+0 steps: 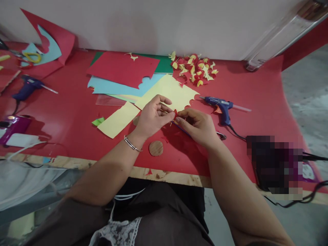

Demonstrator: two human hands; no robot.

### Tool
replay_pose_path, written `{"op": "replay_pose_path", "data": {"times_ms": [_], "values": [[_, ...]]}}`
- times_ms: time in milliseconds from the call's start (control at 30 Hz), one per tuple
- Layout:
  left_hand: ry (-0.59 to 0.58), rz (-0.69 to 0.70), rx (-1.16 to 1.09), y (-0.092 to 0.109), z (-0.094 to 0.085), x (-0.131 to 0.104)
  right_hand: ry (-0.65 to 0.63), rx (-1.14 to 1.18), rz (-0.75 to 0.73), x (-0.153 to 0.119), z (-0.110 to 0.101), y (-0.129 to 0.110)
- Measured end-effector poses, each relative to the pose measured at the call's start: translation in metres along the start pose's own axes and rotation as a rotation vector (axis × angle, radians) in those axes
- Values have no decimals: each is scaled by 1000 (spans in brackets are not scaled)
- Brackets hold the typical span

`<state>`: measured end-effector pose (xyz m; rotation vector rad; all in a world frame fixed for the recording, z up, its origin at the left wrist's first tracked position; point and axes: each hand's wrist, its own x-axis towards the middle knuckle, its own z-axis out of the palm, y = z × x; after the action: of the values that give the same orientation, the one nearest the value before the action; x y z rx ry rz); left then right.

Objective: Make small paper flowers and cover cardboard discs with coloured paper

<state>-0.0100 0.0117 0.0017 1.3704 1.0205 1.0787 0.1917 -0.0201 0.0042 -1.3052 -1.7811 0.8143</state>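
Observation:
Between my two hands is a small curled piece of red paper (175,114) with a bit of yellow at its lower edge. My left hand (153,117) pinches it between thumb and fingertips, the index finger raised and curved. From the other side my right hand (201,125) closes thumb and forefinger on the same piece. Beneath the right hand, a blue strip and a dark metallic tip (221,136) show; the rest is covered. A round wooden disc (156,148) lies below the hands. Behind them is a yellow paper sheet (169,89) with scalloped cuts.
Glue guns lie at right (222,106) and left (28,87), both corded. Red and yellow paper bits (194,68) are piled at the back, beside a red sheet (125,69) over blue ones. Scissors (32,58) rest far left. A wooden table edge (169,176) runs in front.

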Motion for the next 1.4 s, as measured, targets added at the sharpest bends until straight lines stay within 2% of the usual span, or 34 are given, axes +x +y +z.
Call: {"op": "replay_pose_path", "data": {"times_ms": [300, 500, 667, 1400], "values": [[-18, 66, 95, 8, 11, -9, 71, -15, -20, 1, 0, 2], [-150, 30, -13, 4, -2, -3, 95, -21, -47, 0, -1, -1], [-216, -29, -84, 4, -14, 3, 80, -6, -50, -1, -2, 0], [-266, -40, -60, 10, -21, 5, 44, -7, -33, -1, -4, -2]]}}
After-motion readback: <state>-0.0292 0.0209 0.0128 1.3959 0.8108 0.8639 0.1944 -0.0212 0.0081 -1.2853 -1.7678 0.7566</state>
